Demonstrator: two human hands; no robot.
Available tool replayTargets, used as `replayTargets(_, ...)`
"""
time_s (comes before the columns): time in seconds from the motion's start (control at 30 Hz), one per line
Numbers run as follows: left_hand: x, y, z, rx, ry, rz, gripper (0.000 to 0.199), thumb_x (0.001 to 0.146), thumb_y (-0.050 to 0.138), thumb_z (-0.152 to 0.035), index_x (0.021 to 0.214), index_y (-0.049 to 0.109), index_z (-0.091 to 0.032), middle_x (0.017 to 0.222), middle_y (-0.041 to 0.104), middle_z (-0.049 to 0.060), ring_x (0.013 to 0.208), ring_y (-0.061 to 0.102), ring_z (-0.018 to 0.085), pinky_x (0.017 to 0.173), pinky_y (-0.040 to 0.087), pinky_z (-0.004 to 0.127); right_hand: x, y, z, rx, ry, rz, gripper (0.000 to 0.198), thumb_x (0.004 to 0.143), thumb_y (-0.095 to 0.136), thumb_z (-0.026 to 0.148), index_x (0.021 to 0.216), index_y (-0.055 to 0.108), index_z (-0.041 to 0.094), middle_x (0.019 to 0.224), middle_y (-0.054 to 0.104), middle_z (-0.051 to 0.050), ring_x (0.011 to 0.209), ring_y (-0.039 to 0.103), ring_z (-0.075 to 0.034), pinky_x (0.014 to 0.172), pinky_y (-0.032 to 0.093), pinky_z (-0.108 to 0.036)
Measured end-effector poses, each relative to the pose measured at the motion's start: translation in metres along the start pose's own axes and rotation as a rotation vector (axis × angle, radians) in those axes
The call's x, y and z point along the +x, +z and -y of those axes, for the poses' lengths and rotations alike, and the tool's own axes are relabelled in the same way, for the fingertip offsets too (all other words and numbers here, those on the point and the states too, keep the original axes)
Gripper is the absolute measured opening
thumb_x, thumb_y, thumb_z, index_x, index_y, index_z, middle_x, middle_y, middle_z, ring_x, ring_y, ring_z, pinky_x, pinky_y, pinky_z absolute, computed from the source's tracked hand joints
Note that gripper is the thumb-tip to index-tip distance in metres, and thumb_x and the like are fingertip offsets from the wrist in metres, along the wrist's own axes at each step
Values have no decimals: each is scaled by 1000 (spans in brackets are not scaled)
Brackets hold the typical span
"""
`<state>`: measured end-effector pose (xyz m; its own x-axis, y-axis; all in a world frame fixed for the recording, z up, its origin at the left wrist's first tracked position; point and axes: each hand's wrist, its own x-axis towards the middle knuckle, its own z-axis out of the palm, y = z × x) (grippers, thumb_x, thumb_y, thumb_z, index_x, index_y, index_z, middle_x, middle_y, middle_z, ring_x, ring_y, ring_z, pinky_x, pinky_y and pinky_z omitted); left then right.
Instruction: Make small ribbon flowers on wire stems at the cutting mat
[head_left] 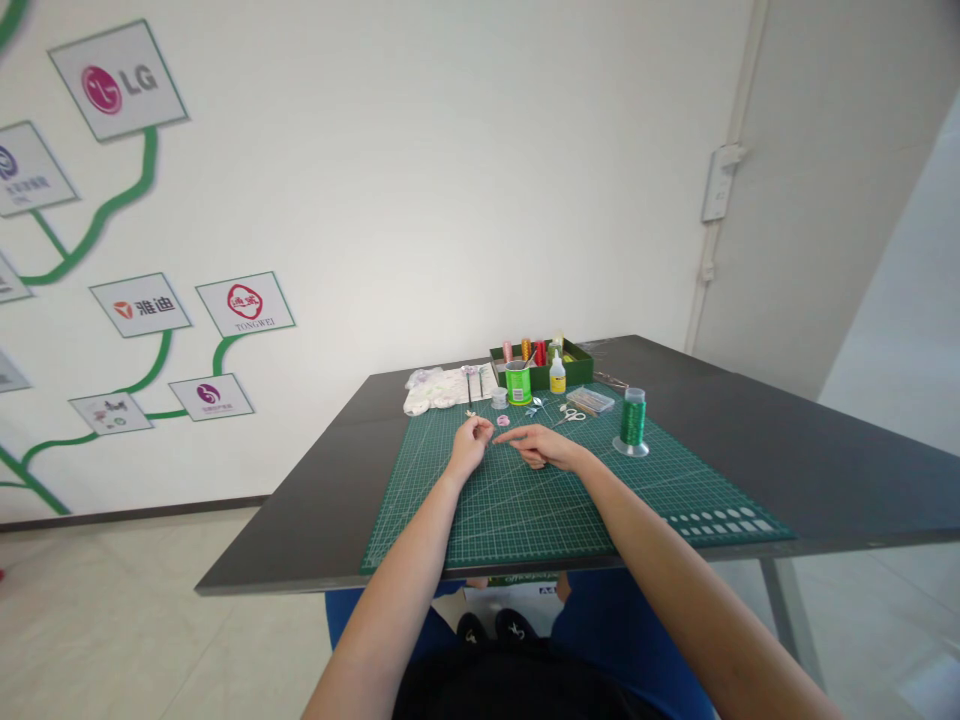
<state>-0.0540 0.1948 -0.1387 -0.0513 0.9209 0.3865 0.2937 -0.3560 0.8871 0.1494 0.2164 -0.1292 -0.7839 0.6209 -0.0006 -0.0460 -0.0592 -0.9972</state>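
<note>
Table (pixel 750 440), dark grey and matte, set cornerwise to the room, far corner close to a plain white wall. Green cutting mat (pixel 525 500) with a white grid laid over the middle, near edge flush with the table's front edge, a row of pale blocks printed at the mat's right corner. Pale tiled floor below, glossy, with a dark skirting strip along the wall's foot. Logo plaques (pixel 244 303) on the left wall, joined by a curving green painted line. White box (pixel 720 181) on the right wall beside a vertical conduit, at the turn into a grey panel.

Left hand (pixel 469 443) above the far half of the mat, fingers curled inward with thumb and fingertips pinched together, seemingly on something fine, too small to make out. Right hand (pixel 541 446) just beside, palm down on the mat, index finger stretched toward the left, remaining fingers loosely folded under, gripping nothing visible. Small pink piece (pixel 502 421) on the mat just beyond both hands, by the right fingertip, apart from the left hand.

Green thread spool (pixel 632 421) upright on a clear base, right of the right hand. Small scissors (pixel 572 414) flat on the mat, between spool and hands. Green cup (pixel 517 383) and glue bottle (pixel 557 374) upright behind, in front of a dark green tray (pixel 577 366) of coloured spools. White cloth (pixel 442 390) bunched at the mat's far left corner.
</note>
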Motion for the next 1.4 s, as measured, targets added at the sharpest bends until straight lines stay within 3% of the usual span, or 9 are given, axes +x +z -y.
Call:
replayTargets(0.2,-1,0,-3,33,45,48,19,84,60,-14,99,72,-14,64,53,-3,56,50,11,62,43,24,-1,1,0,3,1,4,49,82,65,27,126,67,7,38,36,12,36,23,-7,42,20,-22)
replayTargets(0.47,-1,-2,-6,141,56,1,10,82,66,-16,81,76,-13,79,68,4,60,55,11,65,45,25,-1,2,2,8,4,7,51,81,66,28,127,66,6,37,36,12,36,22,-7,41,19,-22)
replayTargets(0.73,-4,0,-10,-201,-143,-3,18,77,73,-28,84,74,-11,54,56,-2,47,44,9,49,33,22,-1,1,1,14,-9,1,53,83,66,30,131,64,6,37,36,13,36,22,-7,42,19,-22)
replayTargets(0.9,-4,-2,-16,-470,-243,-55,30,63,84,-31,83,74,-10,54,50,-4,48,42,7,46,28,20,-2,3,3,44,-55,-29,61,84,68,32,139,58,7,37,38,13,36,23,-7,42,20,-22)
replayTargets(1.03,-2,-4,-18,-516,-271,-87,32,62,84,-33,83,73,-11,55,46,-5,50,41,7,47,28,19,-1,4,5,89,-140,-79,61,84,68,35,138,58,9,38,37,12,37,23,-8,43,22,-23)
replayTargets(1.1,-1,-6,-18,-523,-283,-102,32,63,83,-33,83,73,-11,55,45,-5,50,41,6,47,28,19,1,1,4,55,-181,-169,56,84,67,36,132,63,9,40,35,12,38,25,-8,43,24,-23)
replayTargets(1.2,-1,-7,-18,-516,-287,-115,31,63,83,-34,82,72,-12,56,45,-5,51,40,6,47,28,19,6,-9,-1,-123,-185,-472,41,86,60,33,118,69,9,44,37,10,39,32,-10,45,31,-25)
replayTargets(1.27,-1,-7,-17,-500,-285,-118,31,62,83,-35,82,72,-12,56,45,-5,51,40,7,47,28,19,9,-18,-7,-228,-167,-656,32,86,55,27,110,70,11,47,43,6,41,39,-12,47,34,-26)
replayTargets(1.4,-2,-6,-17,-451,-274,-113,35,62,83,-38,82,74,-12,55,45,-4,51,40,7,47,29,20,12,-28,-13,-379,-226,-860,25,79,59,16,101,71,18,65,59,-2,60,54,-16,58,43,-28)
